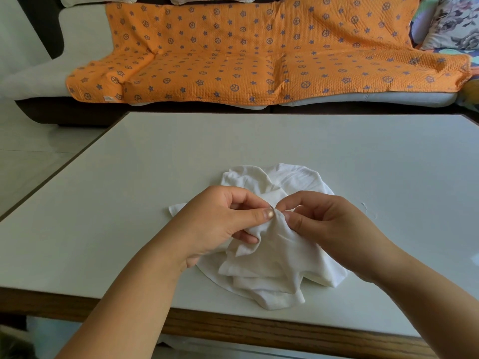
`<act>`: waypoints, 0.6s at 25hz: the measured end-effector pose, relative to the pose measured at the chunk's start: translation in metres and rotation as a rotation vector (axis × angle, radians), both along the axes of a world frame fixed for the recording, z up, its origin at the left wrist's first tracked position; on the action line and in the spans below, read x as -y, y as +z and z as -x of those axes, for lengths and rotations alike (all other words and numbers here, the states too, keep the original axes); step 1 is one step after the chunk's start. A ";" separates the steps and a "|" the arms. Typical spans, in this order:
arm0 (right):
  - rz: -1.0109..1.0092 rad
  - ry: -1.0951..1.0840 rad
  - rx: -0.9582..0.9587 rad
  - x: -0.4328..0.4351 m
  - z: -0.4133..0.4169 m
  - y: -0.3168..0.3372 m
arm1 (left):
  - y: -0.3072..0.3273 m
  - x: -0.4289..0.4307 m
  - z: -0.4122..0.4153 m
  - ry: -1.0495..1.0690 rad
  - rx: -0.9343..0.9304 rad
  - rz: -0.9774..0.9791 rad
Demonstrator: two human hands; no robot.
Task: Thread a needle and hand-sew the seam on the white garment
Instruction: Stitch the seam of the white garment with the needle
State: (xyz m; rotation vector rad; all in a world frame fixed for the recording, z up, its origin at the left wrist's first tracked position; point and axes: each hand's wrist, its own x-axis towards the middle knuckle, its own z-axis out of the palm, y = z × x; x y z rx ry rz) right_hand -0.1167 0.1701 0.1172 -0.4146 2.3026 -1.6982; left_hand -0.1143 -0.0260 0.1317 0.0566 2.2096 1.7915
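Open tabletop (pixel 124 193) stretches left, right and beyond the crumpled white garment (pixel 269 270), a heap near the front edge. The left hand (pixel 220 224) and right hand (pixel 329 226) meet over its raised fold, closing off the middle. A loose thread (pixel 369 212) lies just right.

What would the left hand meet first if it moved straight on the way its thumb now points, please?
The thumb of the left hand points right, into the raised fold of the white garment it pinches. Just beyond that fold lie the fingertips of the right hand, seemingly almost touching, though depth is unclear.
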 end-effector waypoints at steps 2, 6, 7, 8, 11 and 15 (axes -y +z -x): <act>-0.011 -0.007 -0.019 0.000 -0.001 0.000 | 0.000 -0.001 0.000 0.006 0.019 -0.017; -0.046 -0.015 -0.056 -0.001 -0.001 0.000 | -0.001 -0.005 0.001 0.029 0.049 -0.050; -0.074 -0.014 -0.071 -0.001 -0.002 0.000 | -0.002 -0.006 0.001 0.033 0.056 -0.054; -0.100 -0.011 -0.085 0.000 -0.003 0.000 | -0.003 -0.008 0.000 0.033 0.066 -0.056; -0.105 0.001 -0.082 0.001 -0.004 0.000 | -0.005 -0.014 -0.001 0.033 0.082 -0.037; -0.068 0.008 -0.108 0.001 -0.006 0.001 | -0.007 -0.015 0.000 0.057 0.027 0.025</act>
